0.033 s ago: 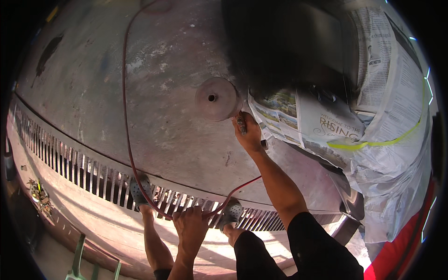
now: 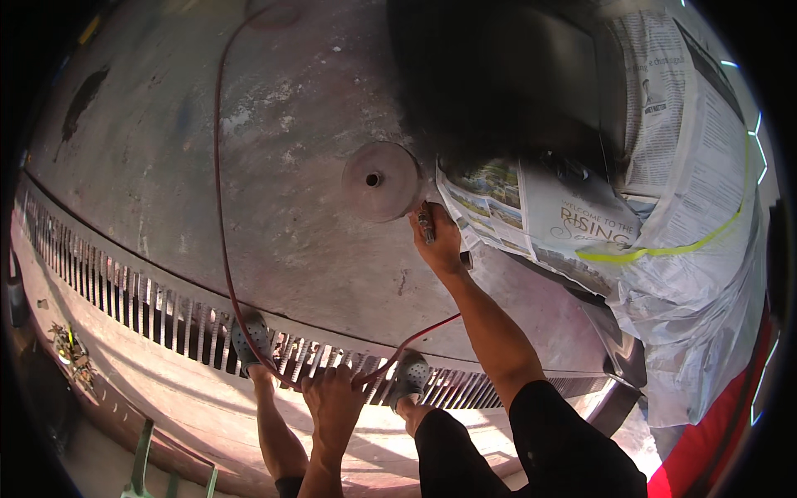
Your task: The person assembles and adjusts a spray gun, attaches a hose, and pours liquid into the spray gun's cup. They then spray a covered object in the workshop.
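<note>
My right hand (image 2: pixel 437 241) is stretched forward and closed around a small metal tool (image 2: pixel 425 222). It sits between a round flat disc (image 2: pixel 380 180) on the concrete floor and the newspaper-masked edge of a vehicle (image 2: pixel 531 216). My left hand (image 2: pixel 332 398) hangs low between my feet and grips a thin red hose (image 2: pixel 220 207). The hose loops away across the floor to the top of the view, and another stretch of it runs toward my right forearm. My feet in grey clogs (image 2: pixel 251 336) stand on a slotted drain grate (image 2: pixel 149 303).
Newspaper, clear plastic sheet (image 2: pixel 706 299) and a yellow-green tape line (image 2: pixel 664 249) cover the vehicle at right. A dark blurred shape (image 2: pixel 498 75) fills the top centre. The stained concrete floor (image 2: pixel 166 149) spreads to the left. Small debris (image 2: pixel 68 349) lies at the lower left.
</note>
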A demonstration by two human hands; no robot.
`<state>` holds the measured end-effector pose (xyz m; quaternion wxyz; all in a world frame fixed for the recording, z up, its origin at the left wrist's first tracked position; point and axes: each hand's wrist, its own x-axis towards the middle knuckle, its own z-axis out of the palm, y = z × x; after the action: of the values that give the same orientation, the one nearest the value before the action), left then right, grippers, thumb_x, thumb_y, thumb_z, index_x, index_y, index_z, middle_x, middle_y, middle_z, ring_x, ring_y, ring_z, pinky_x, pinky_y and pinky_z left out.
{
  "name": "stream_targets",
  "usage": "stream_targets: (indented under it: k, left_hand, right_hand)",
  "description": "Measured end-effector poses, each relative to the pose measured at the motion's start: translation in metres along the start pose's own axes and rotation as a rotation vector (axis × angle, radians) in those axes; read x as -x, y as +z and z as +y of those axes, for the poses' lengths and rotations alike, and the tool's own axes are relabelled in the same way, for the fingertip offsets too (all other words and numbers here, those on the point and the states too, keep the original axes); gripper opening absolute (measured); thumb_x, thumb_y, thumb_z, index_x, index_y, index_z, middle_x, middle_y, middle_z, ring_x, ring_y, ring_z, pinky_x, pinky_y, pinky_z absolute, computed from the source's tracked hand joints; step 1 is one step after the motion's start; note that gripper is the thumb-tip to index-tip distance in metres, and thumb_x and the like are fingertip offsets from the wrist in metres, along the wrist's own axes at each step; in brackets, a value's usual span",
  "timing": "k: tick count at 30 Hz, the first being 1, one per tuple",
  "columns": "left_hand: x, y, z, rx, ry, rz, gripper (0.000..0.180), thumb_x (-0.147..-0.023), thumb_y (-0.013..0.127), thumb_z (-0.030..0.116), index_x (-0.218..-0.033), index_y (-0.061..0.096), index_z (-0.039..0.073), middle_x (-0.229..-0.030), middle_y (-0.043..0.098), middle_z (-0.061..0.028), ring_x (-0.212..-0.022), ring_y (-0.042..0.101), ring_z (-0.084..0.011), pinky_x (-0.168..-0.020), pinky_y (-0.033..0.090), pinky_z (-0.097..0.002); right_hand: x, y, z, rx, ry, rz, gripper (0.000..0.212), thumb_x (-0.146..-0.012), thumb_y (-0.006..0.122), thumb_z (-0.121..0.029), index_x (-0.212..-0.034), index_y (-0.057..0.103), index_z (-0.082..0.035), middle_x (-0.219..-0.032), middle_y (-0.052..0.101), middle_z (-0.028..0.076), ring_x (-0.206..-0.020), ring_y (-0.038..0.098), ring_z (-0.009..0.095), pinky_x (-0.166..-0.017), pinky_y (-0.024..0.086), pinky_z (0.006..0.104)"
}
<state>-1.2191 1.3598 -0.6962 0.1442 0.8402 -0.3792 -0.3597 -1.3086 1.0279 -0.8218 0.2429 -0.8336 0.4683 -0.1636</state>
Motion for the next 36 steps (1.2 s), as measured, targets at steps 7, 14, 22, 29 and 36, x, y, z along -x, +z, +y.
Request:
stream_targets:
  k: [7, 14, 22, 29, 36]
  left_hand:
    - [0.035, -0.051, -0.065, -0.02, -0.03, 0.106, 0.017, -0.085, 0.083, 0.022, -0.081, 0.074, 0.008, -0.077, 0.074, -0.0159, -0.079, 0.074, -0.0374, -0.084, 0.05, -0.0532]
    - [0.044, -0.205, -0.123, -0.05, 0.027, 0.06, 0.018, -0.089, 0.082, 0.023, -0.082, 0.073, 0.009, -0.074, 0.073, -0.0165, -0.074, 0.072, -0.0394, -0.078, 0.048, -0.052]
    - [-0.008, -0.476, -0.246, -0.171, -0.16, 0.267, 0.025, -0.096, 0.08, 0.028, -0.089, 0.071, 0.005, -0.071, 0.071, -0.0165, -0.069, 0.069, -0.0405, -0.067, 0.049, -0.0532]
    - [-0.072, -0.722, -0.308, -0.338, 0.018, 0.474, 0.012, -0.096, 0.079, 0.015, -0.097, 0.074, 0.004, -0.077, 0.072, -0.0186, -0.067, 0.069, -0.0325, -0.063, 0.051, -0.0451]
    - [-0.191, -0.861, -0.359, -0.609, 0.054, 0.413, 0.019, -0.094, 0.076, 0.016, -0.094, 0.078, -0.002, -0.083, 0.071, -0.022, -0.072, 0.067, -0.033, -0.067, 0.051, -0.046]
  right_hand:
    - [0.057, -0.094, -0.048, -0.025, -0.071, 0.105, 0.044, -0.082, 0.083, -0.017, -0.117, 0.062, 0.0, -0.09, 0.069, 0.022, -0.084, 0.069, 0.046, -0.074, 0.056, 0.0488]
    - [0.13, -0.157, -0.149, 0.067, 0.123, 0.521, 0.041, -0.1, 0.069, -0.033, -0.125, 0.067, -0.001, -0.112, 0.072, 0.017, -0.087, 0.07, 0.029, -0.078, 0.056, 0.0381]
    - [0.062, -0.152, -0.349, -0.844, 0.765, 1.013, 0.055, -0.106, 0.064, -0.054, -0.129, 0.065, -0.004, -0.12, 0.073, 0.009, -0.052, 0.055, 0.011, -0.048, 0.041, 0.027]
    - [-0.031, -0.103, -0.464, -1.131, 0.98, 1.106, 0.065, -0.105, 0.06, -0.063, -0.128, 0.062, -0.002, -0.107, 0.069, 0.007, -0.053, 0.054, 0.008, -0.043, 0.037, 0.0266]
    - [-0.098, -0.047, -0.481, -1.182, 1.14, 1.226, 0.065, -0.104, 0.06, -0.066, -0.124, 0.063, -0.005, -0.103, 0.069, 0.006, -0.05, 0.051, 0.01, -0.043, 0.038, 0.0297]
